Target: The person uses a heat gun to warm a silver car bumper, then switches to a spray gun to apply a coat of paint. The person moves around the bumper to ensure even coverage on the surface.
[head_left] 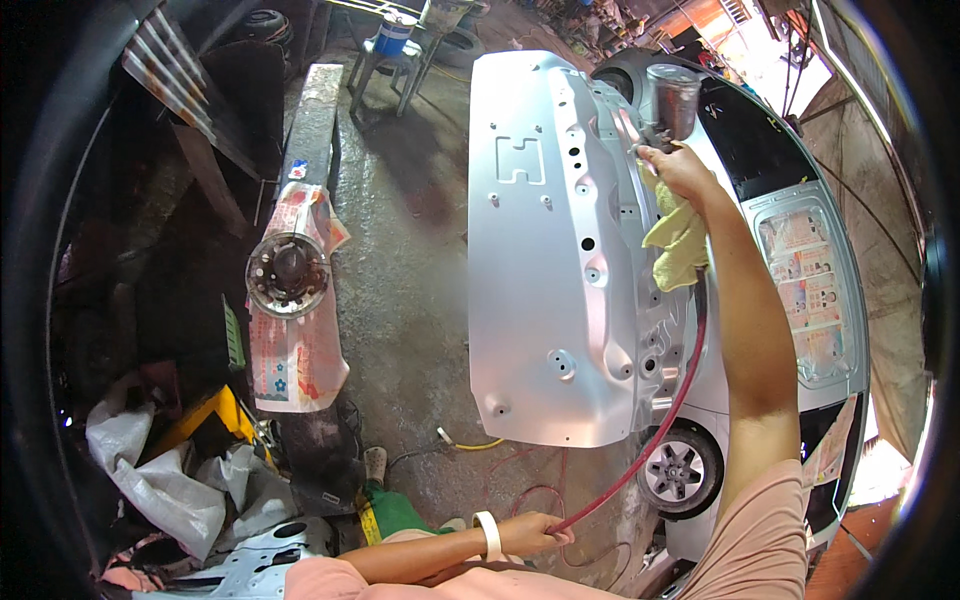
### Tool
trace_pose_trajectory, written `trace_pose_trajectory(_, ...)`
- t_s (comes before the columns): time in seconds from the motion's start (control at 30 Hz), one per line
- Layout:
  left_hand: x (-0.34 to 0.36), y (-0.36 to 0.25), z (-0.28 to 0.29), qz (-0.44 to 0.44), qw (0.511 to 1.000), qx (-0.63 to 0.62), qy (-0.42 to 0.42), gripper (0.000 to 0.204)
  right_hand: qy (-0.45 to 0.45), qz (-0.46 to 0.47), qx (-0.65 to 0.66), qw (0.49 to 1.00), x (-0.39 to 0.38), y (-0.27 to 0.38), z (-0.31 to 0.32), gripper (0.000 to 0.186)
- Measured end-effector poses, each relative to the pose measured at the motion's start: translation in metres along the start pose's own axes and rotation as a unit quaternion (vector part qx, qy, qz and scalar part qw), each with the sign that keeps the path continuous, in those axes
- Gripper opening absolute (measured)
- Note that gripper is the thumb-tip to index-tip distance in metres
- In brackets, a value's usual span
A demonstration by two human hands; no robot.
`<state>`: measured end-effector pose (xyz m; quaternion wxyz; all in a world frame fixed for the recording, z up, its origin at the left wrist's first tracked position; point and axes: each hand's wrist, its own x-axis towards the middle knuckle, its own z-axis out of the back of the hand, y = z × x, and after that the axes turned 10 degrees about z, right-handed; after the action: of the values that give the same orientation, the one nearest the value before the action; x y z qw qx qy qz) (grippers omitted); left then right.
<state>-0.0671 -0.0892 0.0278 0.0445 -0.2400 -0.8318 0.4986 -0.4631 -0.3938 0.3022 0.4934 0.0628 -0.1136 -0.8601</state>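
While fingers of the right hand [684, 175] grip a spray gun [673, 100] near the right edge of a silver panel [530, 270], yellow cloth [677, 242] hangs below. Fingers of the left hand [530, 535] curl around a red hose [697, 350].

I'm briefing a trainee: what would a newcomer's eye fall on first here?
The large silver panel dominates the centre. At upper right, the right hand holds a spray gun above a yellow cloth. A red hose curves from beside the cloth down to the left hand, bottom centre.
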Motion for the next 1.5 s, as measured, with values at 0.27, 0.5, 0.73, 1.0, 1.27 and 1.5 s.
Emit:
trace_pose_trajectory(0.27, -0.015, -0.013, -0.001, -0.007, 1.0, -0.016, -0.004, 0.035, 0.072, 0.123, 0.098, 0.985, 0.076, 0.057, -0.138, 0.041)
trace_pose_trajectory(0.5, 0.004, -0.011, 0.0, -0.036, 0.998, -0.038, -0.028, 0.039, 0.084, 0.201, 0.144, 0.965, 0.088, 0.111, -0.149, 0.043)
trace_pose_trajectory(0.73, 0.016, -0.03, -0.021, -0.036, 0.994, -0.104, -0.015, 0.045, 0.0, 0.046, 0.043, 0.998, 0.09, 0.004, -0.035, 0.036)
trace_pose_trajectory(1.0, 0.087, 0.017, -0.052, -0.036, 0.998, 0.03, 0.053, 0.059, -0.054, -0.051, 0.118, 0.99, -0.076, -0.065, 0.138, 0.041)
trace_pose_trajectory(1.27, 0.206, 0.15, -0.045, 0.133, 0.957, 0.233, 0.111, 0.042, -0.17, -0.225, 0.074, 0.957, -0.429, -0.173, 0.241, 0.058)
trace_pose_trajectory(1.5, 0.293, 0.247, -0.024, 0.196, 0.824, 0.515, 0.13, 0.044, -0.298, -0.427, 0.108, 0.847, -0.795, -0.297, 0.131, 0.074)
